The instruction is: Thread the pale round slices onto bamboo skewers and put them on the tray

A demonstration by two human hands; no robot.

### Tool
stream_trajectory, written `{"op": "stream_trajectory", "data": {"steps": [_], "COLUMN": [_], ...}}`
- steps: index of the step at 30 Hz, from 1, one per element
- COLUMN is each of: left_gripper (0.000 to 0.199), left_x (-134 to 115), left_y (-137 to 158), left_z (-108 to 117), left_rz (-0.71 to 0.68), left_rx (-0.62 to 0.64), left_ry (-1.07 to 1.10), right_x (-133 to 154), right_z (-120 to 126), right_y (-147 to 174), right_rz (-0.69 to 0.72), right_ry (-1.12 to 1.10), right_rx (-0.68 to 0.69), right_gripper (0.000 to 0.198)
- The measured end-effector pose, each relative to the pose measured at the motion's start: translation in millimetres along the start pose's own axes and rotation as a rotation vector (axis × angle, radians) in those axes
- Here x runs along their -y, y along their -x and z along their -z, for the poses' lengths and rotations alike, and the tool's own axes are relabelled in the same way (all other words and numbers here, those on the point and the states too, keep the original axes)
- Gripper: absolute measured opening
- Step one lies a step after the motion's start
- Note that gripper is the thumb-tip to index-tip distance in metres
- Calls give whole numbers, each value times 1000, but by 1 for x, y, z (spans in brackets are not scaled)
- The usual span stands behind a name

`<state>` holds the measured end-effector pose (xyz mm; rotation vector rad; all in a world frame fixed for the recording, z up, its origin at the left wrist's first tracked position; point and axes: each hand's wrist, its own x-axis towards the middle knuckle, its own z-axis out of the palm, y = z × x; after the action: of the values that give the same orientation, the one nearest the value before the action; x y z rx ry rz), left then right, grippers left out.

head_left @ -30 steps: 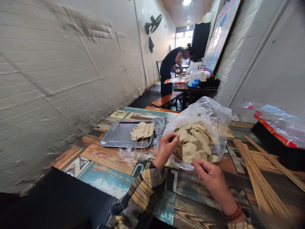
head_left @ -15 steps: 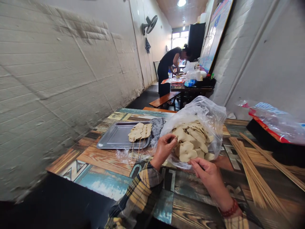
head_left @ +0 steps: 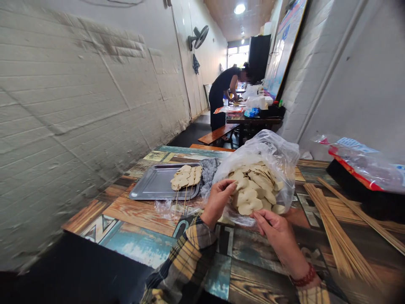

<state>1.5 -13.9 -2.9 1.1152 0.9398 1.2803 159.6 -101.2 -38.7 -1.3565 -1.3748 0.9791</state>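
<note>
Thin beige scalloped slices (head_left: 257,181), like sheets of tofu, fill a clear plastic bag (head_left: 275,145) lying open on the table. My left hand (head_left: 220,198) is closed in a pinch at the left edge of the slices. Lower down, my right hand (head_left: 274,230) pinches the bottom rim of the nearest slice (head_left: 248,204). Whether a thin stick runs between my fingers cannot be made out. To the left, a metal tray (head_left: 152,181) carries several skewered slices (head_left: 186,176), their sticks jutting over its near edge.
Bundles of bamboo skewers (head_left: 335,236) lie on the right of the patterned table (head_left: 136,223). Behind them stands a black box (head_left: 348,181) with red-edged plastic packaging. A grey cloth (head_left: 209,171) sits between tray and bag. Farther back, a person (head_left: 223,86) bends over another table.
Both hands keep nearly the same pinched positions at the slices. The view has shifted very slightly, and the person at the back has moved a little.
</note>
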Motion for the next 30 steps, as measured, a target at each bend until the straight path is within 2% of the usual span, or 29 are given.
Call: {"op": "stream_trajectory", "data": {"steps": [14, 18, 24, 27, 30], "left_gripper": [26, 31, 42, 37, 34], "left_x": [4, 4, 7, 9, 11], "left_y": [-4, -2, 2, 2, 2], "left_z": [6, 4, -3, -4, -4], "left_rz": [63, 151, 292, 366, 368], "left_rx": [-38, 0, 145, 130, 98], "left_ry": [168, 279, 426, 465, 498], "right_x": [-3, -1, 1, -1, -4], "right_z": [-3, -3, -3, -4, -5], "right_y": [1, 0, -1, -1, -1], "right_rz": [41, 34, 17, 13, 2], "right_ry": [52, 39, 2, -10, -16], "right_rx": [26, 4, -2, 9, 13], "right_gripper": [40, 41, 40, 39, 40]}}
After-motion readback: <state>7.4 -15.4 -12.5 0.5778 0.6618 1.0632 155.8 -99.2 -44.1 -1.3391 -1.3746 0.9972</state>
